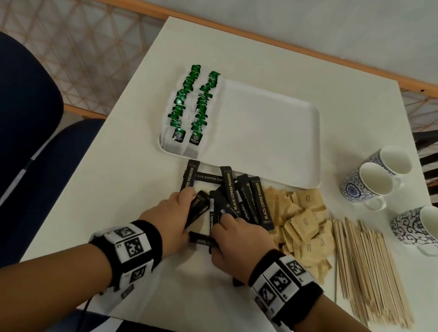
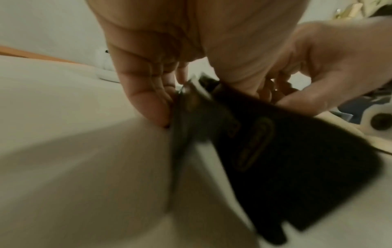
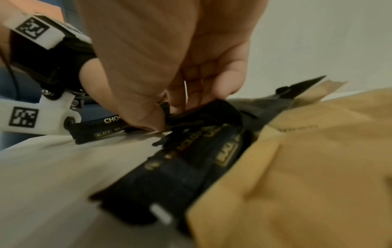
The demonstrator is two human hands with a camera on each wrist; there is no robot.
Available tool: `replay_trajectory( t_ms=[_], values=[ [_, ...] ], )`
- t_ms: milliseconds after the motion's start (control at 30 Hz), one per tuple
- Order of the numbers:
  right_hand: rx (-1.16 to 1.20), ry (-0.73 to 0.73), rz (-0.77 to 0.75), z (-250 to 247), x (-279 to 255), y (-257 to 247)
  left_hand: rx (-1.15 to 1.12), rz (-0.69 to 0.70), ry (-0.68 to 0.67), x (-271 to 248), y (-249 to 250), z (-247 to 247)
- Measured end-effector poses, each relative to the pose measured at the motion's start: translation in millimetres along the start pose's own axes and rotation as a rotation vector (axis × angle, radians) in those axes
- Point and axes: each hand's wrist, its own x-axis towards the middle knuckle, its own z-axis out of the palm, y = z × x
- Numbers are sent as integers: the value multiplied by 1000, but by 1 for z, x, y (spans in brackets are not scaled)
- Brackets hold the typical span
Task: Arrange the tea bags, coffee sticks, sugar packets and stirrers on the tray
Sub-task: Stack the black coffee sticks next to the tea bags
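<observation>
A white tray (image 1: 268, 133) lies mid-table, and two rows of green tea bags (image 1: 190, 104) fill its left side. A loose heap of black coffee sticks (image 1: 236, 194) sits just in front of the tray. My left hand (image 1: 181, 203) grips sticks at the heap's left side, thumb and fingers curled against them (image 2: 148, 100). My right hand (image 1: 231, 224) pinches sticks (image 3: 191, 167) at the heap's near right, thumb against fingers (image 3: 152, 117). Brown sugar packets (image 1: 302, 226) lie piled to the right of the sticks. Wooden stirrers (image 1: 367, 270) lie in a fan further right.
Three patterned cups stand at the table's right edge, two together (image 1: 375, 177) and one nearer (image 1: 424, 228). A blue chair (image 1: 3, 133) stands left of the table. The tray's right part holds nothing. A wooden lattice rail runs behind the table.
</observation>
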Motion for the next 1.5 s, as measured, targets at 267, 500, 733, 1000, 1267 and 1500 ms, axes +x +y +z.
replay_trajectory(
  t_ms=[267,500,733,1000,1267,1500],
  values=[
    [232,115,158,-13,3,18,-294,-84,35,13,-16,-19],
    [610,214,444,-23,12,44,-407,-160,206,39,-10,-44],
    [543,187,642,-28,23,66,-374,-266,204,53,2,-36],
    [489,112,653,-14,20,62,-246,-387,98,27,-4,-21],
    [363,92,608,-19,37,44,-426,-361,13,38,1,-13],
    [629,54,568,-7,49,35,-551,-363,-73,55,5,-9]
  ],
)
